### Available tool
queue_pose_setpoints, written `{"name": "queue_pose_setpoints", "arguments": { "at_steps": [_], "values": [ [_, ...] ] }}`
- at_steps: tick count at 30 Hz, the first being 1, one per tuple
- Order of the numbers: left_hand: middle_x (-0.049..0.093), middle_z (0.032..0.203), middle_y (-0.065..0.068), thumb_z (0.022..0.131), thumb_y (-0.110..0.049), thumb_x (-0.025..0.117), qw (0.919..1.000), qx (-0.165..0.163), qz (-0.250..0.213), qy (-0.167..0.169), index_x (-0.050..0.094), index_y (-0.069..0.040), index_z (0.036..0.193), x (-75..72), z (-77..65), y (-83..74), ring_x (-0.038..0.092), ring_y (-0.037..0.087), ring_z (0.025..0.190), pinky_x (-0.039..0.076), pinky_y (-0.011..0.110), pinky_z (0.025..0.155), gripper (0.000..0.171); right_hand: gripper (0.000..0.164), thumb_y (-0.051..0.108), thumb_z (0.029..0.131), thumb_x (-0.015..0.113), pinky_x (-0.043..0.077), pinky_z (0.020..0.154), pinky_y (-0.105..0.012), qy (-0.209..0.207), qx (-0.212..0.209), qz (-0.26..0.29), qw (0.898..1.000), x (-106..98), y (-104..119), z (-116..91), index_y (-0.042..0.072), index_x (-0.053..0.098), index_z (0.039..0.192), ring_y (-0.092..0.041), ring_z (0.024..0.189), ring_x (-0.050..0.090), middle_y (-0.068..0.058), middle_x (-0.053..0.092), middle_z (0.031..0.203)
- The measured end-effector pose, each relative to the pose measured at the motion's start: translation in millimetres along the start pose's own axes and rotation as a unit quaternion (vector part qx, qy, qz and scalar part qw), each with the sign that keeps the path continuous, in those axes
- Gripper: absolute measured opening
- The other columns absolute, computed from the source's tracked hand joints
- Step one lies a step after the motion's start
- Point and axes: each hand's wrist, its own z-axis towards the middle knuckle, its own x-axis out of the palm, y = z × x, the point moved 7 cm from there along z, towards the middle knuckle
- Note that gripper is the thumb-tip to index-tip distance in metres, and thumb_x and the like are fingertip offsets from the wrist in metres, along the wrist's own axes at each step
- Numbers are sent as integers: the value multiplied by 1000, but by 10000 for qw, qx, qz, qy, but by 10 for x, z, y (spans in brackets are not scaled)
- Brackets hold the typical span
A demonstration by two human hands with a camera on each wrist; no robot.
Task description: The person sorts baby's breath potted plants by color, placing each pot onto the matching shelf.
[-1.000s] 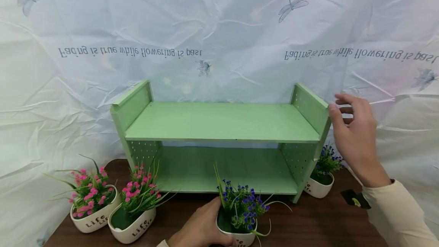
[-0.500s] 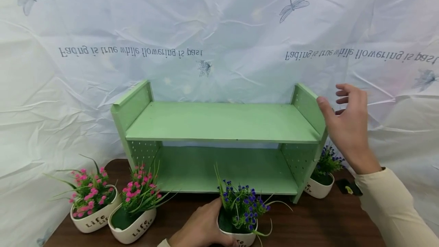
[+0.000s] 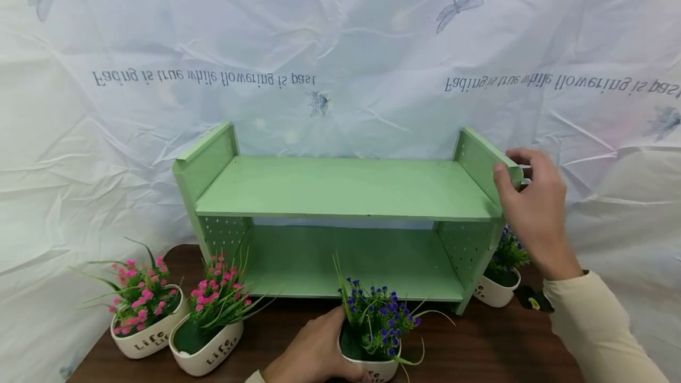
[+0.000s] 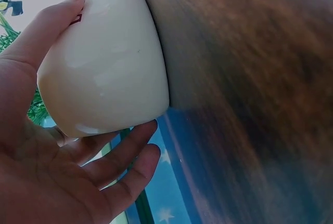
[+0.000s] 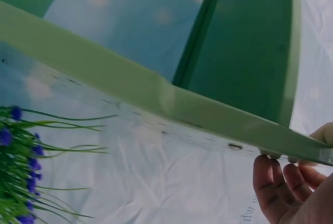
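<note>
A two-tier green shelf (image 3: 340, 188) stands on the dark wooden table. My right hand (image 3: 534, 208) pinches the top front corner of its right side panel, with the thumb inside and the fingers outside; the right wrist view shows the fingers (image 5: 283, 182) against the panel edge. At the front, my left hand (image 3: 314, 347) holds a white pot with purple flowers (image 3: 378, 318) from its left side. In the left wrist view the thumb lies along one face of the white pot (image 4: 109, 63) and the fingers curve round its end. The pot's base is at the tabletop.
Two white pots with pink flowers, one outer (image 3: 140, 306) and one inner (image 3: 210, 318), stand left of the shelf's front. Another purple-flowered pot (image 3: 497, 279) sits at the shelf's right side. A pale printed cloth (image 3: 340, 34) hangs behind.
My right hand moves left from beside the shelf's right panel, lifts a little, then comes down onto its top corner and grips it. The left hand stays on its pot.
</note>
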Motion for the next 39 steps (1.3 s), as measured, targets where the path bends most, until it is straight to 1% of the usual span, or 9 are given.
{"name": "queue_pose_setpoints", "arguments": {
  "at_steps": [6, 9, 16, 20, 28, 30, 34, 37, 39],
  "values": [
    [50, 146, -10, 59, -68, 84, 10000, 23, -25, -38, 28, -51, 149, -13, -2, -8, 60, 23, 120, 53, 47, 81, 107, 38, 21, 97, 63, 38, 64, -6, -137, 84, 92, 9998, 26, -96, -137, 0, 59, 130, 6, 83, 50, -6, 59, 110],
    [50, 146, -10, 59, -68, 84, 10000, 45, 29, -62, 29, -50, 149, -10, -7, -5, 60, 23, 119, 53, 46, 81, 107, 37, 22, 97, 63, 39, 66, -5, -200, 155, 148, 9996, 43, -139, -230, -1, 60, 127, 5, 84, 51, -2, 57, 106],
    [47, 149, -8, 60, -67, 85, 9997, -155, -156, 81, 29, -46, 151, 6, 17, 25, 58, 27, 123, 53, 50, 82, 109, 45, 20, 98, 61, 37, 69, -4, -222, 4, 118, 9997, 34, -152, -445, -3, 53, 136, 1, 96, 44, -21, 55, 114],
    [47, 150, -5, 61, -64, 86, 9997, -190, -143, 66, 30, -42, 153, 7, 12, 20, 58, 28, 123, 52, 50, 82, 110, 45, 17, 98, 61, 39, 70, -12, -220, -94, 126, 9996, 61, -186, -570, -4, 51, 136, -8, 96, 47, -25, 54, 114],
    [50, 147, -2, 61, -65, 85, 9998, -155, -78, 29, 34, -34, 154, 24, 5, 17, 59, 29, 120, 52, 51, 83, 110, 45, 6, 98, 56, 34, 79, -34, -110, -112, 194, 9997, 108, -289, -862, -5, 46, 141, -36, 104, 51, -28, 52, 118],
    [51, 145, -4, 60, -67, 85, 9998, -155, -102, 24, 33, -38, 153, 27, 2, 17, 59, 28, 120, 52, 50, 83, 110, 46, 3, 97, 55, 34, 77, -32, -67, -154, 66, 9998, 110, -298, -924, -4, 45, 141, -39, 102, 52, -28, 52, 118],
    [48, 149, -3, 59, -70, 84, 9997, -212, -141, 27, 27, -42, 154, 42, -6, 27, 59, 30, 121, 52, 51, 84, 114, 44, 1, 94, 60, 37, 67, -18, 65, -250, -258, 9993, 104, -315, -988, -5, 50, 137, -38, 92, 57, -27, 56, 115],
    [43, 153, 5, 63, -70, 82, 9993, -323, -129, 147, 24, -30, 158, 58, -25, 50, 56, 34, 125, 51, 54, 87, 118, 40, 1, 92, 65, 37, 57, -9, 188, -304, -373, 9987, 95, -339, -979, -4, 56, 130, -36, 84, 62, -24, 61, 110],
    [40, 155, 11, 65, -69, 81, 9990, -380, -24, 229, 23, -19, 159, 60, -43, 78, 53, 37, 128, 50, 56, 90, 121, 38, 1, 90, 69, 38, 55, -8, 277, -334, -373, 9984, 99, -358, -962, -3, 59, 126, -33, 81, 64, -21, 63, 107]
  ]
}}
